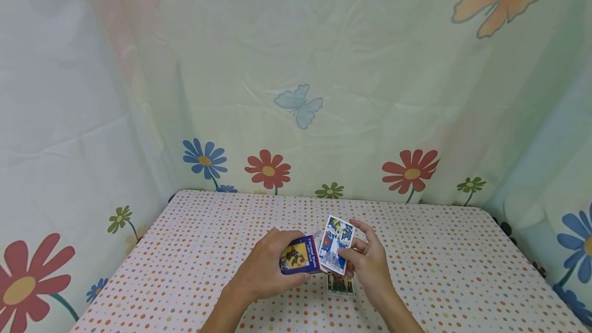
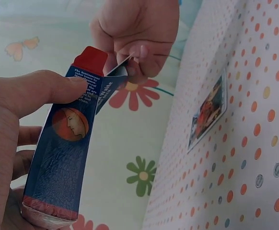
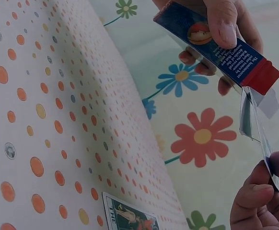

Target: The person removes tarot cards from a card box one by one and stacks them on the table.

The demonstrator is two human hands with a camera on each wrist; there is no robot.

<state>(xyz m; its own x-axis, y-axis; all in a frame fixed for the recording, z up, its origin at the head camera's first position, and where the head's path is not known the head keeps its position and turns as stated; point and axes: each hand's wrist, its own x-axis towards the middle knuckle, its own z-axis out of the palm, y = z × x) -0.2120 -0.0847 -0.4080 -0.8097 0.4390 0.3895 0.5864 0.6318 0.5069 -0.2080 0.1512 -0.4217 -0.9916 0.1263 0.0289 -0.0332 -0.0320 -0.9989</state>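
Right grip point(image 1: 372, 263) pinches a card point(image 1: 335, 240), readable only in head view.

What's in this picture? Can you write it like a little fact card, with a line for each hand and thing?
Left hand: holds the tarot box
Right hand: pinches the held card
Tarot box: mostly blue, open at the end toward the right hand
Held card: picture side toward the head camera
Other card: face up on the table, partly hidden in the head view
Table: pale, with colourful dots
Backdrop: flowers, an orange butterfly and a blue butterfly
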